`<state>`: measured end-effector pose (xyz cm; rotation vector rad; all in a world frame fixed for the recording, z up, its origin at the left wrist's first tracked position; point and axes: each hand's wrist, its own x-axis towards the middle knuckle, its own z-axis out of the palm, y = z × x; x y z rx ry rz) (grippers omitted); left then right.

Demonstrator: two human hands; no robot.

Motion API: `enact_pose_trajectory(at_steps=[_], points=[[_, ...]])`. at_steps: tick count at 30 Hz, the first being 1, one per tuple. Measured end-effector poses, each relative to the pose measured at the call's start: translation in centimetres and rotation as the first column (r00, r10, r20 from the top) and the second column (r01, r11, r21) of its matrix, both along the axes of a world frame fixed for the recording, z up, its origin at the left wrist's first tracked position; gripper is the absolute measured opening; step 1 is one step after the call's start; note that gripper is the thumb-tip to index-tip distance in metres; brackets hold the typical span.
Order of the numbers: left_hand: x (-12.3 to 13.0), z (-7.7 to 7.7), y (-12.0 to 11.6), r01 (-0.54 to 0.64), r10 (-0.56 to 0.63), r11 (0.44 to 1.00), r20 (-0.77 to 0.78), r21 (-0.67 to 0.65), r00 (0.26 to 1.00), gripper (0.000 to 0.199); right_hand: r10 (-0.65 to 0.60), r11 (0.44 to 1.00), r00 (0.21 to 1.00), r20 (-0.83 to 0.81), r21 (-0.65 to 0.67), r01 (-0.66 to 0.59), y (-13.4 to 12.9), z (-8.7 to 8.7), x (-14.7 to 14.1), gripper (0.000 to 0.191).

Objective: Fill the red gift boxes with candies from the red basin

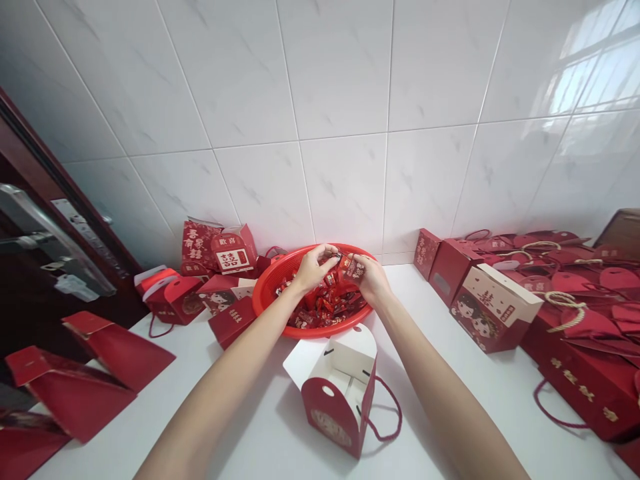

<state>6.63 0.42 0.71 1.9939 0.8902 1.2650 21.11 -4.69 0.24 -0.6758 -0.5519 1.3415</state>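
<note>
Over a red plastic basket (261, 310) full of wrapped candies (327, 308), my two hands come close together. My right hand (374, 279) grips a red candy packet (353, 268) with pale printing. Beside it, the thumb and fingers of my left hand (314, 268) are pinched together, with a small dark bit at their tips that I cannot make out. In front of the basket stands a red gift box (330, 413), its top flaps spread and its white inside facing up. A dark red cord handle (399, 417) loops out from its right side.
Red gift boxes (234, 252) and bags crowd the left back, with several more red boxes (75, 400) at the near left. A cream-topped box (493, 310) and many cord-handled red boxes (590, 333) fill the right. Behind rises a tiled wall (345, 187); a dark door (30, 200) stands left.
</note>
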Motion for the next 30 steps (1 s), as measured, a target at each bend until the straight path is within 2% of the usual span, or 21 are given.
enact_pose_trajectory(at_steps=[7, 16, 21, 25, 27, 30], points=[[-0.04, -0.13, 0.0, 0.003, -0.004, 1.0, 0.047, 0.023, 0.999, 0.027, 0.05, 0.998, 0.998, 0.043, -0.03, -0.048, 0.19, -0.15, 0.03, 0.006], [-0.09, -0.11, 0.01, 0.005, -0.005, 1.0, -0.016, 0.001, 1.0, 0.035, 0.031, 0.999, 0.997, 0.078, -0.027, -0.029, 0.15, -0.37, 0.08, 0.008], [-0.08, 0.28, -0.53, 0.036, -0.037, 0.999, -0.038, -0.022, 0.999, 0.047, 0.036, 0.999, 0.994, 0.105, -0.026, -0.033, 0.07, -0.52, 0.19, 0.02], [0.15, 0.29, -0.81, 0.058, -0.058, 0.998, -0.008, -0.029, 0.998, 0.047, 0.061, 0.998, 0.994, 0.096, 0.0, -0.061, -0.09, -0.41, 0.16, 0.023], [0.29, 0.27, -0.74, 0.065, -0.064, 0.997, 0.026, -0.033, 0.998, 0.048, 0.038, 0.999, 0.995, 0.095, -0.005, -0.038, -0.19, -0.19, 0.11, 0.022], [0.28, 0.31, -0.27, 0.028, -0.02, 0.997, 0.111, -0.075, 0.994, 0.044, -0.063, 0.998, 0.997, 0.048, -0.014, 0.064, -0.28, 0.18, 0.1, 0.018]])
